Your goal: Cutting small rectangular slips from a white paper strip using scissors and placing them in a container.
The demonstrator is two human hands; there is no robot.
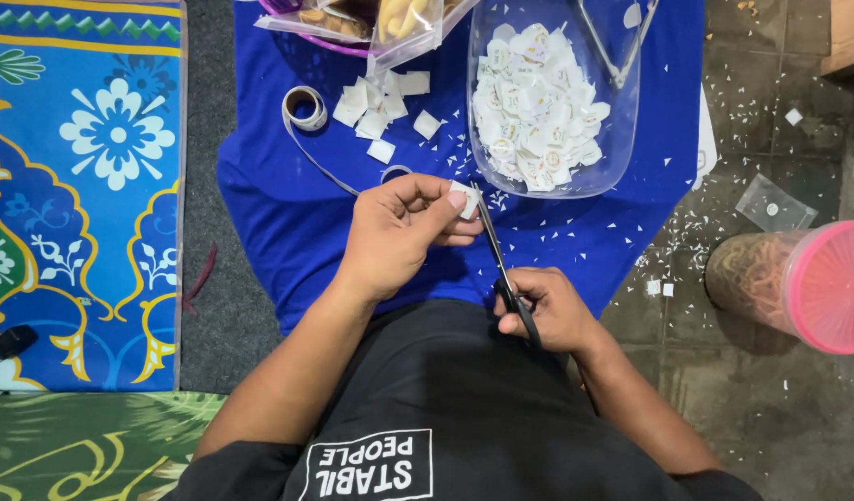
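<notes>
So mid-frame the left hand (399,232) has a small white paper label (465,199) pinched between thumb and fingertips, fingers closed tight on it, and the label sits right at the tip of the scissors (501,260). The right hand (549,308) is wrapped around the dark handles, fingers clamped through them, with the thin metal blades angling up toward the label; can't really tell how far apart the blades are. All of this is over a bright blue cloth (288,213), smooth and a bit rumpled. Upper middle there's a loose scatter of square white cut pieces (381,107) and a curled roll of label strip (306,108) trailing a thin ribbon toward the hand. Top right of centre, a clear plastic tub (487,167) holds a heap of trimmed labels. Tiny white paper snips (696,223) are sprinkled on the dark tiled floor to the right, near a clear jar with a pink lid (830,288) lying on its side, full of rubber bands. Patterned blue mat (84,186) on the left.
</notes>
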